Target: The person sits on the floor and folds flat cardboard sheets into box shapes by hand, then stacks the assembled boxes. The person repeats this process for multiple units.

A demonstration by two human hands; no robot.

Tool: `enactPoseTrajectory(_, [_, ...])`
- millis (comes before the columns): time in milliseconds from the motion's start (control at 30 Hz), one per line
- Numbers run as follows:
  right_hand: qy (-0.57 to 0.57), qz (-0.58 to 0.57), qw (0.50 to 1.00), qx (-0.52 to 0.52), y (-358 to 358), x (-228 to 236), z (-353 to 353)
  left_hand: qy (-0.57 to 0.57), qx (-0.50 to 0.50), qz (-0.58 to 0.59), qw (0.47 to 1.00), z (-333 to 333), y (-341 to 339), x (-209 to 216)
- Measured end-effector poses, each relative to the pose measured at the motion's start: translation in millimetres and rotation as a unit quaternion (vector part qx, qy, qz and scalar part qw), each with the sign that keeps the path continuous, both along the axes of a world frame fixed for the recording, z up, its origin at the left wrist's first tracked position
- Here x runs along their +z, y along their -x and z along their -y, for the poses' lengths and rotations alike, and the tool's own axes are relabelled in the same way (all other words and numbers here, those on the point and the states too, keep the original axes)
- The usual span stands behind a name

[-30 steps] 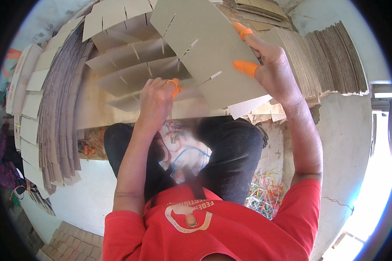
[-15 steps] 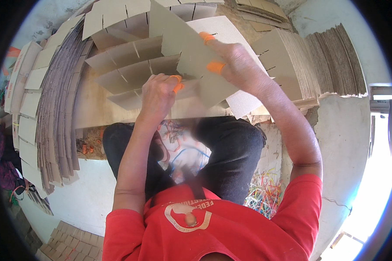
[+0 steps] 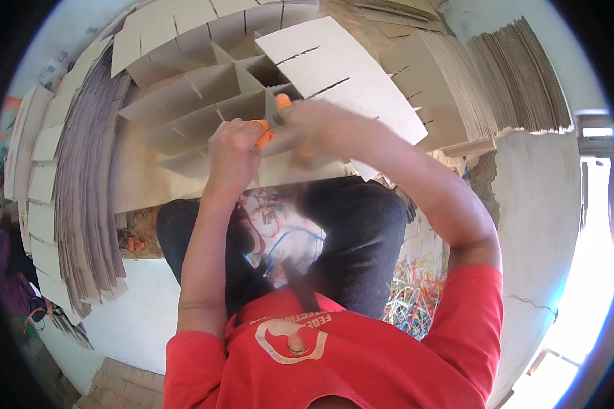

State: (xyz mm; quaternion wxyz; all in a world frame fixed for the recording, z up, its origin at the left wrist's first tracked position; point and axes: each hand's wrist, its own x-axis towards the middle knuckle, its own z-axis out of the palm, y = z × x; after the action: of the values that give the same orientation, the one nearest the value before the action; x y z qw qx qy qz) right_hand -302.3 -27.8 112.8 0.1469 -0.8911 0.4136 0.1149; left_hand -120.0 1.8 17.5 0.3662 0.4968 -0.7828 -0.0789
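The left hand [image 3: 235,144] is closed, thumb and finger in orange covers pinched together on the near ends of slotted cardboard strips [image 3: 198,121] standing in rows on a pale board [image 3: 142,189]. The right hand [image 3: 318,126] is close by at the strips' right-hand side, one orange-tipped finger against a crosswise piece [image 3: 251,80] set among them; it's blurred (moving too fast for my eye), so I can't tell how far it's closed or whether it grips anything. Just beyond its forearm lies a flat slotted sheet [image 3: 348,71], near a thick cardboard stack [image 3: 450,88] on the right.
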Motion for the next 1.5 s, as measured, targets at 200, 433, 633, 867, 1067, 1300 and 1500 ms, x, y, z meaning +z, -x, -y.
enactPoseTrajectory(200, [0.177,0.122,0.971,-0.107,26.9,-12.9,11.4,0.026,-0.009,0.003,1.000,-1.5,0.2,4.2])
enactPoseTrajectory(433, [0.441,-0.176,0.772,-0.423,247.3,-43.2,26.1,0.065,0.007,-0.003,0.998,-20.7,-14.7,23.2])
enactPoseTrajectory(633, [0.339,-0.090,0.823,-0.446,331.0,-68.8,27.8,0.047,0.032,0.025,0.998,-24.1,-31.6,16.0])
enactPoseTrajectory(867, [0.456,0.094,0.729,-0.501,298.8,-16.3,26.7,0.059,0.052,0.019,0.997,-23.5,-38.7,23.6])
enactPoseTrajectory(1067, [0.408,0.412,0.770,-0.266,159.1,86.5,13.9,0.028,0.069,0.010,0.997,-28.3,-52.7,19.3])
enactPoseTrajectory(1300, [0.089,0.415,0.888,-0.175,38.9,93.2,-3.1,0.095,0.012,-0.051,0.994,-14.2,-55.3,-2.7])
enactPoseTrajectory(1500, [0.117,0.438,0.889,-0.056,6.3,46.7,15.6,0.036,0.015,-0.042,0.998,-21.3,-55.0,2.5])
